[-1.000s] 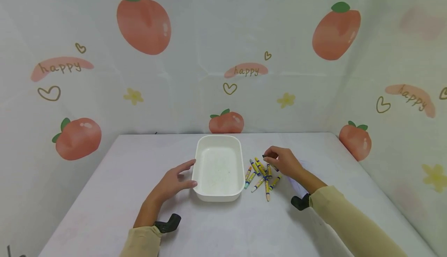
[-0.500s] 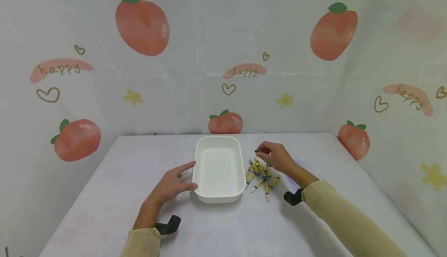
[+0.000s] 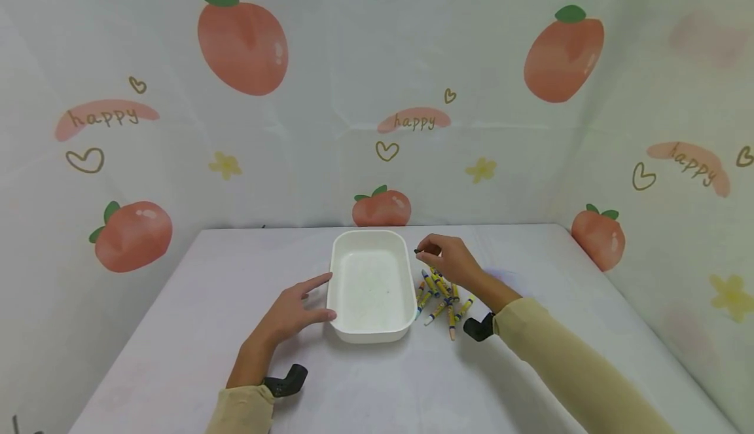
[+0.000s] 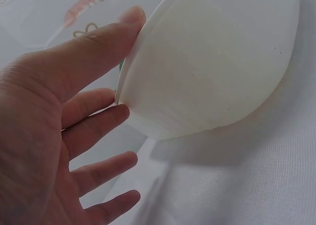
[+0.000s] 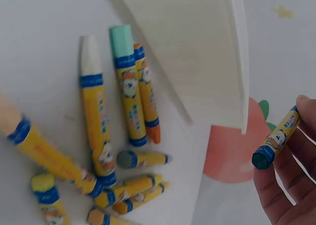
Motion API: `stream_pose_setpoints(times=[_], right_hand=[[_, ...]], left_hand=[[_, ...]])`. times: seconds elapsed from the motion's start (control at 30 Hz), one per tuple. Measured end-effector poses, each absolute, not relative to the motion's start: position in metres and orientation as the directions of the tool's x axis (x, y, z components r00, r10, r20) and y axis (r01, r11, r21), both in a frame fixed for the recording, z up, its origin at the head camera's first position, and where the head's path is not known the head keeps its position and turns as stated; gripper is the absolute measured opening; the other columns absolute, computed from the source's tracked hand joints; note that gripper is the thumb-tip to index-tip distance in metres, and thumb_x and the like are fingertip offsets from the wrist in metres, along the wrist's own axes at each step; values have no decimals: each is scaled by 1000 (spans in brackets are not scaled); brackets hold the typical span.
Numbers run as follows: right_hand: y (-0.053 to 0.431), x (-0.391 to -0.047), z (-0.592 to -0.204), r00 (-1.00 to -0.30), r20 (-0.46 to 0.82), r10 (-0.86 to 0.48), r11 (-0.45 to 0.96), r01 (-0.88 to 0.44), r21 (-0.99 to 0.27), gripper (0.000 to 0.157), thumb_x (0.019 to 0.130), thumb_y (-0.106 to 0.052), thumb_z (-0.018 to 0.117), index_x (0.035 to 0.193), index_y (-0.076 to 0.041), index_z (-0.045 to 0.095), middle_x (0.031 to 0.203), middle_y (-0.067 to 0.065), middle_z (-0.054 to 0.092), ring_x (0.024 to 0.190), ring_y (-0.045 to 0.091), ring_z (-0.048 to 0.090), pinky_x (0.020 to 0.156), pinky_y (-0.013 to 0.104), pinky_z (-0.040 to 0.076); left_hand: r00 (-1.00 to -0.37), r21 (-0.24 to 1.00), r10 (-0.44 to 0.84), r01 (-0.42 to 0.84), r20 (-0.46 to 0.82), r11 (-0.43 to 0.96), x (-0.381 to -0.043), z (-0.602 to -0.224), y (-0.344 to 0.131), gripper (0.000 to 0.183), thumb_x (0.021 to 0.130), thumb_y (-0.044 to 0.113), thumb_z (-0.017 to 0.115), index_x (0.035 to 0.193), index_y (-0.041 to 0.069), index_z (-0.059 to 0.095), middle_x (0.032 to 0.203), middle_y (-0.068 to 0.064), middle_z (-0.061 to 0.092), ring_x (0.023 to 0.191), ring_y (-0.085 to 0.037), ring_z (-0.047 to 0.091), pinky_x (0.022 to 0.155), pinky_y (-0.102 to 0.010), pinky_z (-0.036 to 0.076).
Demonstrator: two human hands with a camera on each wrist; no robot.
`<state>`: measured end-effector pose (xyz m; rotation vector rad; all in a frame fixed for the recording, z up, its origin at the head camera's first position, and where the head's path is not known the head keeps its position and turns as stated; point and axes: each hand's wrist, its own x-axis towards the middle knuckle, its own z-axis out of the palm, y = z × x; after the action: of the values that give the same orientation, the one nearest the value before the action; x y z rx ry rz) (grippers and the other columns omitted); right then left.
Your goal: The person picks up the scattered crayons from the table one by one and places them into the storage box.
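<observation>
My right hand [image 3: 455, 260] pinches a dark green crayon [image 5: 277, 137] with a yellow and blue wrapper, raised near the far right side of the white plastic tray [image 3: 332, 257]. The right wrist view shows the crayon's flat dark end sticking out from the fingers. At the tray's left side, my left hand [image 3: 288, 309] touches the rim with thumb and fingertips, its fingers spread and fairly straight. In the left wrist view the lower fingers stand apart from the tray wall [image 4: 197, 86]. Below the right hand lies a loose pile of crayons [image 5: 96, 111] on the table.
The crayon pile sits close against the tray's right side, with white, mint green, orange, grey and peach ones among them. A white cloth covers the table [image 3: 377, 388]. Behind it hangs a white curtain [image 3: 377, 41] printed with fruit.
My right hand has carried the dark green crayon leftward and slightly away from me, from over the pile toward the tray's right rim. The left hand stays at the tray.
</observation>
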<state>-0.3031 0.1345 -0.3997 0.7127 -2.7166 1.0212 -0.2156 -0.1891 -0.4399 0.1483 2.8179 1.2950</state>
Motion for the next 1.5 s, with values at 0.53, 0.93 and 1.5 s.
stream_pose_setpoints(times=[0.53,0.93,1.5], right_hand=[[96,-311,-393,-815,334,-473,606,-577,-548,7,81,-27,60,86,-23,60,72,-12,55,65,6,50,54,23,44],[71,-325,-389,-821,314,-478,606,-566,-559,4,80,-23,61,84,-22,60,75,-11,56,69,6,52,59,19,46],[40,-335,-387,-818,262,-512,611,-561,-559,4,79,-24,63,82,-21,61,73,-12,57,68,5,51,61,19,45]], left_hand=[[-993,785,118,97,31,612,-218,-445,-188,74,54,57,70,121,44,42,129,12,39,115,-28,38,85,-51,37],[-993,791,112,94,32,605,-217,-444,-190,72,58,49,73,122,42,43,129,10,39,114,-29,39,86,-51,36],[-993,802,115,79,13,593,-216,-444,-191,70,57,50,73,120,47,42,130,9,38,114,-31,39,86,-51,36]])
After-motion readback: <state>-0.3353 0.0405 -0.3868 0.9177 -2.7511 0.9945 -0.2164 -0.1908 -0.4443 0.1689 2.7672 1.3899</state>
